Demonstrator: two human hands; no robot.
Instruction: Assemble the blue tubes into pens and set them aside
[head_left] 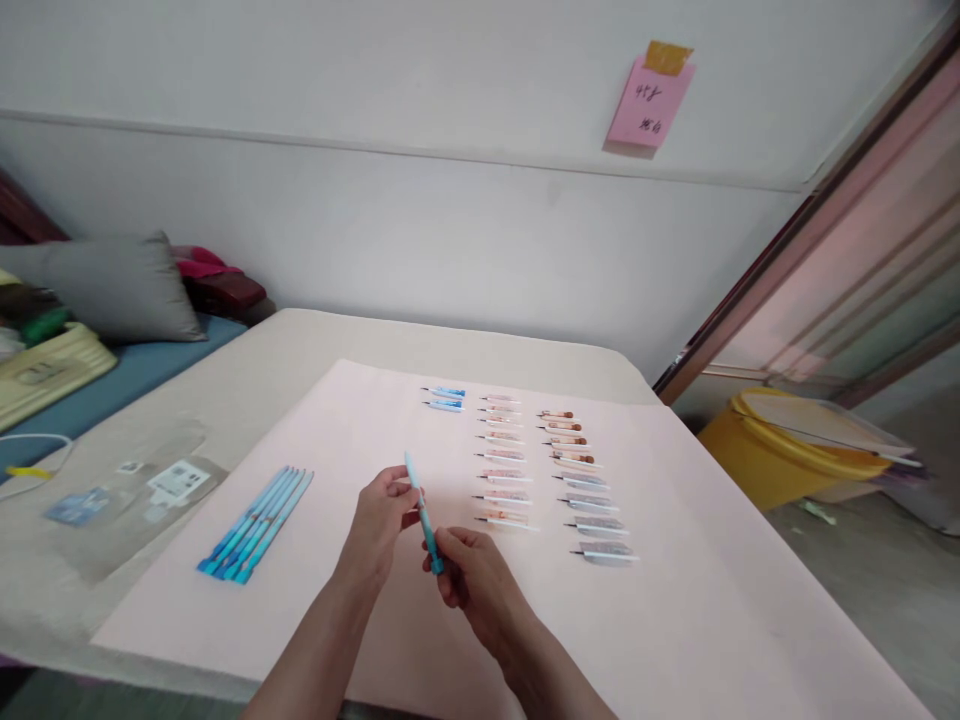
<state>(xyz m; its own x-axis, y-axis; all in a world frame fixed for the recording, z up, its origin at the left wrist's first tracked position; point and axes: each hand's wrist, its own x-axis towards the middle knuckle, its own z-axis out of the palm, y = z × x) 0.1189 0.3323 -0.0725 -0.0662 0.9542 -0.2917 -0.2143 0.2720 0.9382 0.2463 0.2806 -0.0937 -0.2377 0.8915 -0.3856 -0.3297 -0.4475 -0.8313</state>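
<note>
I hold a blue pen (422, 511) upright over a pale pink sheet (675, 600) on the table. My left hand (381, 520) pinches the pen near its upper part, fingers closed on it. Around the pen's lower end my right hand (474, 572) is closed. A bundle of several blue pens (257, 523) lies on the sheet to the left of my hands. Beyond my hands, short pen parts lie in rows: two blue ones (445, 398), a column of pinkish ones (503, 458), and a column of brown and grey ones (583, 484).
Clear plastic packaging (135, 492) lies on the beige table (247, 370) at the left. A bed with a grey pillow (112, 285) stands at the far left. A yellow bucket (787, 455) sits on the floor at the right. A pink note (648, 100) hangs on the wall.
</note>
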